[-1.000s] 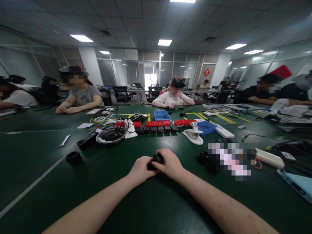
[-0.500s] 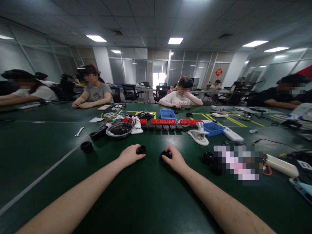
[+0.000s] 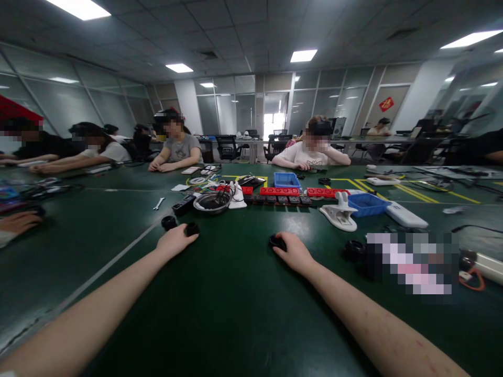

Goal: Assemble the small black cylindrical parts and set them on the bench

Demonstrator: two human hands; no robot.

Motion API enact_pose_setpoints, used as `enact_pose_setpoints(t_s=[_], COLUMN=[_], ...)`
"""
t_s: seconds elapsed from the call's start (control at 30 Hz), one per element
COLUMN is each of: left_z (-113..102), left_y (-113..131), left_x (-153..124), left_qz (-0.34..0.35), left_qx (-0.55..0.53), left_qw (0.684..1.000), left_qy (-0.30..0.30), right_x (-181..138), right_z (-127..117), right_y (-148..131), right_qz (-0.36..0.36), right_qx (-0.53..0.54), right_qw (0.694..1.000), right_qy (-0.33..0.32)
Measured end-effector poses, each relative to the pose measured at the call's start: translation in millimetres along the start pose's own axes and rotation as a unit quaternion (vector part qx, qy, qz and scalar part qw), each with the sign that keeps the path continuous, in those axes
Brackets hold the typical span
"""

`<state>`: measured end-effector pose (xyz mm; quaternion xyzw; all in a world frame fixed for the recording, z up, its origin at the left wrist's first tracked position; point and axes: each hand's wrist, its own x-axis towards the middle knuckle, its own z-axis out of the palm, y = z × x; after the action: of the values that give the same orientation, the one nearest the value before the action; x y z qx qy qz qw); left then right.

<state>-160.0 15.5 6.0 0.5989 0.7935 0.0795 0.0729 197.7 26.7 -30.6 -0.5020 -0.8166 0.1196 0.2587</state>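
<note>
My left hand [image 3: 175,243] has its fingers closed round a small black cylindrical part [image 3: 192,229] with an open top, low over the green tabletop. Just beyond it, a second black round part [image 3: 168,222] rests on the table, close to the held one; whether they touch I cannot tell. My right hand [image 3: 293,254] grips a flat black ring-like part [image 3: 277,242] at the table's middle, thumb and fingers on its near side. To the right of that hand lies another black ringed part [image 3: 354,250]. The hands are well apart.
Ahead lie a metal bowl [image 3: 212,202], red socket strips [image 3: 279,191], a white clip stand [image 3: 338,213] and blue trays [image 3: 367,204]. A wrench [image 3: 159,203] lies at left. A co-worker's hand [image 3: 19,225] is at the left edge; several people sit around.
My left hand has moved left with its black part, close to the black part on the table. My right hand has shifted slightly left, still gripping. The camera view has turned left.
</note>
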Motion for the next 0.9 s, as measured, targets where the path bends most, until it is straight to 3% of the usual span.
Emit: enact_pose_setpoints(t_s=[0.27, 0.4, 0.5, 0.6, 0.73, 0.9], left_z=[-1.2, -0.6, 3.8, 9.2, 9.5, 3.8], left_y=[-10.6, -7.3, 1.2, 10.1, 11.7, 3.8], left_x=[1.5, -12.9, -29.7, -38.5, -29.7, -19.8], left_qz=[-0.037, -0.046, 0.033, 0.124, 0.058, 0.034], left_qx=[0.017, 0.052, 0.090, 0.099, 0.076, 0.066], left_qw=[0.999, 0.995, 0.988, 0.984, 0.995, 0.997], left_qy=[0.026, 0.078, 0.125, 0.079, 0.018, 0.017], right_x=[-1.7, -1.8, -1.6, -1.3, -1.3, -1.0], right_z=[0.9, 1.7, 3.5, 5.0, 4.9, 5.1], right_y=[-0.9, -0.2, 1.8, 3.4, 3.5, 3.8], right_qz=[0.012, -0.001, -0.009, -0.013, -0.018, -0.022], right_qx=[0.000, -0.004, -0.011, -0.018, -0.023, -0.022], right_qw=[1.000, 1.000, 1.000, 1.000, 1.000, 1.000], right_qy=[0.005, 0.006, 0.009, 0.011, 0.010, 0.005])
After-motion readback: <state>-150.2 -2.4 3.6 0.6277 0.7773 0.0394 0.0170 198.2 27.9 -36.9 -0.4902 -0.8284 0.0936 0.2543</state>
